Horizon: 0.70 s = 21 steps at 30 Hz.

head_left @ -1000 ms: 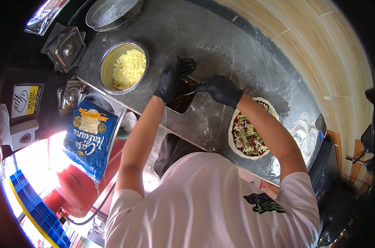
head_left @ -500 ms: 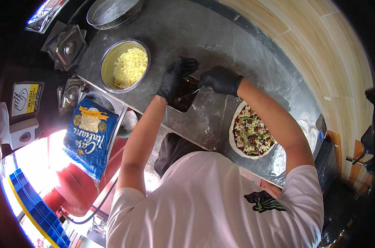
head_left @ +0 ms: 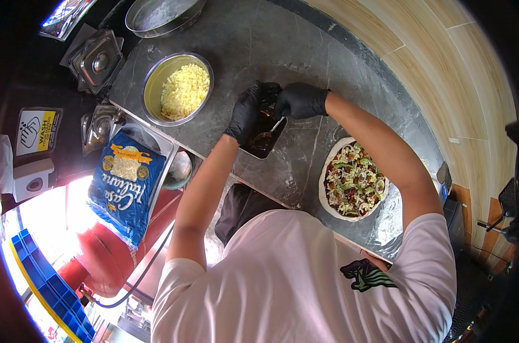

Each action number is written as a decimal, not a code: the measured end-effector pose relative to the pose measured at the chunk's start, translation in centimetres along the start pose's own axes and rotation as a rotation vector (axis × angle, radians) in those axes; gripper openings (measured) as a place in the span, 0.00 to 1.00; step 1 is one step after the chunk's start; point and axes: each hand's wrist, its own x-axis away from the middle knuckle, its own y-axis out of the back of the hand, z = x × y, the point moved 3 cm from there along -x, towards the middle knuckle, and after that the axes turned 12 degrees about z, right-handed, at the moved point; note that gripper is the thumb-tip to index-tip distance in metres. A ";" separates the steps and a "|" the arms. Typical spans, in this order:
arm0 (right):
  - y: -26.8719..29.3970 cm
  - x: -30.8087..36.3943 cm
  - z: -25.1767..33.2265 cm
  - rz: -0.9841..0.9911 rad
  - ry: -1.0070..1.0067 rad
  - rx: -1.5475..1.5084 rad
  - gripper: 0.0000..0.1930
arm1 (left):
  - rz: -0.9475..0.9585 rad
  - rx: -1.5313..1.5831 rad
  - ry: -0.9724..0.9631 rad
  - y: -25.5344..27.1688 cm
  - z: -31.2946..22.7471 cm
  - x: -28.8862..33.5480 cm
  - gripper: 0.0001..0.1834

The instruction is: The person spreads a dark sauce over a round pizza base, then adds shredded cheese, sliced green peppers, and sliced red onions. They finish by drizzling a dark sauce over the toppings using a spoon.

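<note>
A deep metal pan (head_left: 260, 153) of dark sauce stands on the grey counter, close in front of me. My left hand (head_left: 250, 111), in a black glove, lies along its left side, with the fingers curled over the far end and partly hidden. From the right, my right hand (head_left: 302, 101), gloved in black too, is closed around the handle of a metal spoon (head_left: 278, 124). The bowl of the spoon is down in the sauce. Nearer and to the right lies an unbaked pizza (head_left: 354, 180) with dark sauce, shredded cheese, green pepper and onion rings.
A steel bowl of shredded cheese (head_left: 184, 91) stands left of the pan, with a round metal pan (head_left: 161, 14) beyond. A blue bag (head_left: 125, 183) rests on a white tray at left, near steel lids (head_left: 99, 62). Flour (head_left: 394, 227) dusts the right side of the counter.
My right hand has shifted a little left and away from me, closer to my left hand. More of the spoon shows inside the pan. My left fingers are more curled than before.
</note>
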 end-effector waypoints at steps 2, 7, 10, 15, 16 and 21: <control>-0.3 0.1 -0.3 -0.007 -0.001 -0.013 0.12 | -0.001 -0.009 -0.039 -0.2 -0.3 0.1 0.28; -1.6 0.5 -1.0 -0.050 0.032 -0.202 0.11 | -0.010 0.077 -0.100 0.2 -0.8 0.0 0.33; -2.3 0.6 -1.4 -0.058 0.048 -0.237 0.10 | 0.022 0.147 -0.125 0.7 -1.0 0.1 0.36; -2.8 1.6 -1.6 -0.182 0.023 -0.251 0.07 | -0.009 0.181 -0.141 2.4 -2.2 1.9 0.33; -2.7 2.0 -1.5 -0.215 0.035 -0.241 0.07 | -0.008 0.127 -0.163 2.8 -2.6 2.6 0.31; -2.1 3.9 -1.3 -0.310 0.048 -0.332 0.10 | -0.056 -0.584 -0.172 3.3 -3.1 6.8 0.28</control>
